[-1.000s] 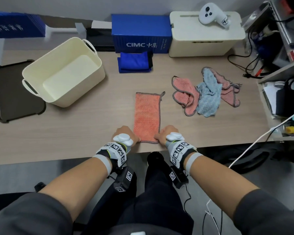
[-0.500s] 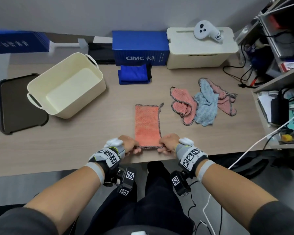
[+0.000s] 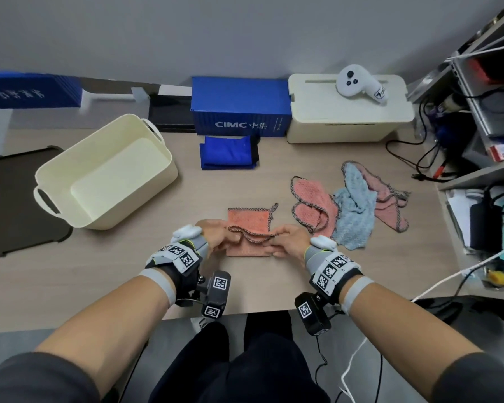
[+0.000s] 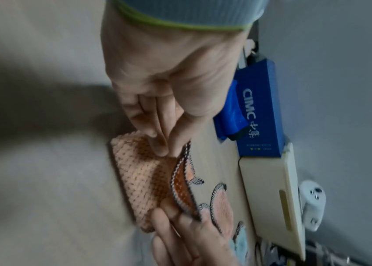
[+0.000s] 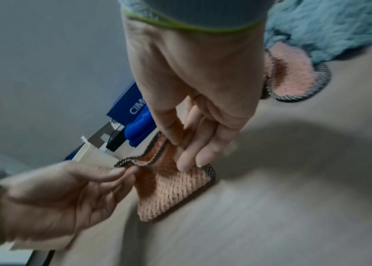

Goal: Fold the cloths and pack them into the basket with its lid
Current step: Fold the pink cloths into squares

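An orange cloth (image 3: 248,221) with a dark speckled hem lies in the middle of the table, its near end lifted and carried over the far half. My left hand (image 3: 216,237) pinches the hem's left corner (image 4: 180,153). My right hand (image 3: 288,239) pinches the right corner (image 5: 157,144). The hem sags between the two hands. The cream basket (image 3: 105,175) stands open and empty at the left. Its dark lid (image 3: 9,205) lies flat beside it, further left. A pile of two pink cloths (image 3: 312,205) and a light blue cloth (image 3: 354,210) lies to the right.
A folded blue cloth (image 3: 227,152) lies before a blue CIMC box (image 3: 239,109) at the back. A cream box (image 3: 349,112) bears a white controller (image 3: 358,85). Shelves with cables (image 3: 477,112) stand at the right.
Both hands have lifted the cloth's near edge from the table's front and carried it away from me over the far half. The view has tilted up.
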Demonstrator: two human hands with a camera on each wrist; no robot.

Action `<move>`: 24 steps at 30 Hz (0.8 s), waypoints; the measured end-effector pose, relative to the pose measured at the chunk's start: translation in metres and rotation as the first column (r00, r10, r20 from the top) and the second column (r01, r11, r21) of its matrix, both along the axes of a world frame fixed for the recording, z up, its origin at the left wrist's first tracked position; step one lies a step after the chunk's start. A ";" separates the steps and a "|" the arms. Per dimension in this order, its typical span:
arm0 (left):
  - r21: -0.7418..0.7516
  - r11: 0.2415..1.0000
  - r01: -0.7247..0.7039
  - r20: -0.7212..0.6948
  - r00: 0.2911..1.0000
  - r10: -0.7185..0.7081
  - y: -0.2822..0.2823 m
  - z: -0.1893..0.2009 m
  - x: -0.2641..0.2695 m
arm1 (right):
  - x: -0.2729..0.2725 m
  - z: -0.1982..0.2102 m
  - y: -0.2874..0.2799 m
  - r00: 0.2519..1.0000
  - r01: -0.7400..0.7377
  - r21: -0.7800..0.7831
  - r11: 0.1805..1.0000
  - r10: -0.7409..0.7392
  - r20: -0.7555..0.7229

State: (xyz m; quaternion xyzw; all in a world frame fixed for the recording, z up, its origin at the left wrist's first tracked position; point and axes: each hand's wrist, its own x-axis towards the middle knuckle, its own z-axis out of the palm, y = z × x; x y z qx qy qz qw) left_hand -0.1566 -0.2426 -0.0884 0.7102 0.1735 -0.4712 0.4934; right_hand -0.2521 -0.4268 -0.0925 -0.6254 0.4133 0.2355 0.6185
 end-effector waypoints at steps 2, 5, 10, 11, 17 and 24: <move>0.070 0.997 -0.038 0.044 0.998 0.035 -0.009 -0.003 0.011 | 0.012 -0.006 -0.001 1.000 0.009 -0.025 1.000 -0.009 0.006; 0.064 0.995 -0.081 0.067 0.995 0.077 -0.019 -0.004 0.021 | 0.029 -0.012 0.001 1.000 0.015 -0.106 0.994 -0.014 0.014; 0.174 0.974 -0.144 0.236 0.966 0.101 -0.026 -0.027 0.034 | 0.049 -0.033 -0.004 0.997 -0.051 -0.289 0.956 0.031 -0.073; 0.260 0.959 -0.114 0.286 0.958 0.036 -0.024 -0.028 0.035 | 0.048 -0.034 -0.006 0.996 -0.058 -0.348 0.936 0.029 -0.086; 0.505 0.836 0.212 0.294 0.869 -0.398 -0.024 -0.030 0.030 | 0.046 -0.024 -0.003 0.929 -0.368 -0.492 0.789 0.284 -0.239; 0.381 0.920 0.086 0.348 0.909 -0.229 -0.012 -0.026 0.047 | 0.087 -0.013 0.020 0.944 -0.325 -0.423 0.846 0.259 -0.205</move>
